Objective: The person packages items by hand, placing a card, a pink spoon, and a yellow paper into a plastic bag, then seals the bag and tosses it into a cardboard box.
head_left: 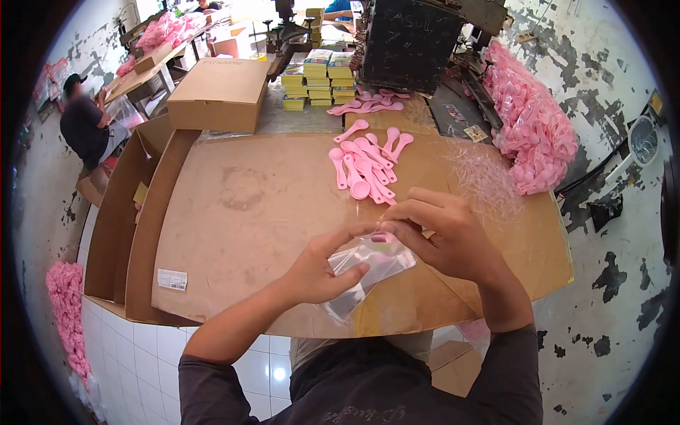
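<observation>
My left hand and my right hand meet over the near part of the cardboard-covered table. Between them is a clear plastic bag, its upper edge pinched at the fingertips. A small pink patch shows at the bag near my fingers, partly hidden by them. My left index finger reaches to that edge while the thumb lies along the bag's near side. Under my left hand lie more clear bags. Just beyond my hands is a loose pile of pink plastic spoons.
Pink items in plastic heap up at the right, beside clear plastic scraps. A closed carton, stacks of small yellow-edged packs and a black machine box stand behind. An open carton borders the left; another person sits beyond.
</observation>
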A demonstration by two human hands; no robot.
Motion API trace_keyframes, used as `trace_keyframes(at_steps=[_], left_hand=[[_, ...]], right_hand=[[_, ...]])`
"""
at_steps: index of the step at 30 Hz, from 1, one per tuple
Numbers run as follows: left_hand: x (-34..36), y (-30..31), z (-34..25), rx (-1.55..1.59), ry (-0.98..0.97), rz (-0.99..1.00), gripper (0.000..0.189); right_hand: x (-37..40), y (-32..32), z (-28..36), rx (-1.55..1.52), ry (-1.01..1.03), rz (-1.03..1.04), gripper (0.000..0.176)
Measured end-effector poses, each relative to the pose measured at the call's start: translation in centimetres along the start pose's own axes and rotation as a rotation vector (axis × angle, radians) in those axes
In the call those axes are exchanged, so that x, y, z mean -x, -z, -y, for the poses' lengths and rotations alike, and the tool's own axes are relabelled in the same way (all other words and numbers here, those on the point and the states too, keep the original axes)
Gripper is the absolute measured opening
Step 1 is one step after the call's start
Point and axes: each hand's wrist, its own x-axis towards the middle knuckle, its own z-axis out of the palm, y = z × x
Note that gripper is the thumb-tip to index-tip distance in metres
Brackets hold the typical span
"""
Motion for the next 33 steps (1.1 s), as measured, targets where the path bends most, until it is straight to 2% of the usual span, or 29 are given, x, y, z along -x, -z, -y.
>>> trace_keyframes(at_steps=[4,9,12,15,16,19,24,27,30,32,33], left_hand=[[-0.5,-0.3,-0.3,-0.085,-0.011,-0.076,0.036],[-0.6,-0.5,0.1,-0.033,-0.032,-0.136,0.028],[-0.5,-0.7,0.1,0.071,0.024,-0.195,0.027],[-0.3,-0.5,-0.2,0.059,0.089,-0.231,0.028],[-0.2,-0.4,-0.2,0.031,0.109,-0.235,0.028],[-0.1,-0.6,0.1,-0.197,-0.006,-0.251,0.032],[0.2,-0.6,0.6,-0.378,-0.087,-0.223,0.039],[0.1,-0.9,0.7,-0.399,-0.091,-0.206,0.042],[-0.1,-0.4,-0.1,-0.335,-0.018,-0.197,0.040],[-0.1,0.1,-0.5,-0.247,0.069,-0.199,0.037],[0.0,0.2,-0.5,-0.185,0.118,-0.201,0.035]], right_hand=[[0.3,-0.8,0.0,-0.076,-0.003,-0.032,0.012],[0.2,-1.3,0.4,-0.094,-0.030,-0.063,0.013],[0.0,-2.4,0.0,-0.049,-0.021,-0.217,0.016],[-0.5,-2.3,-0.1,0.263,0.238,-0.278,0.020],[-0.5,-2.5,0.0,0.321,0.258,-0.251,0.021],[-0.6,-3.3,0.4,0.472,0.304,-0.190,0.023],[-0.5,-4.2,-0.4,0.721,0.402,-0.134,0.027],[-0.9,-4.5,-0.9,0.606,0.255,-0.076,0.019],[-1.1,-3.4,-1.7,0.392,0.171,-0.231,0.018],[-0.2,-1.4,-3.5,0.062,-0.001,-0.224,0.009],[0.5,0.4,-4.1,-0.262,-0.198,-0.099,0.007]])
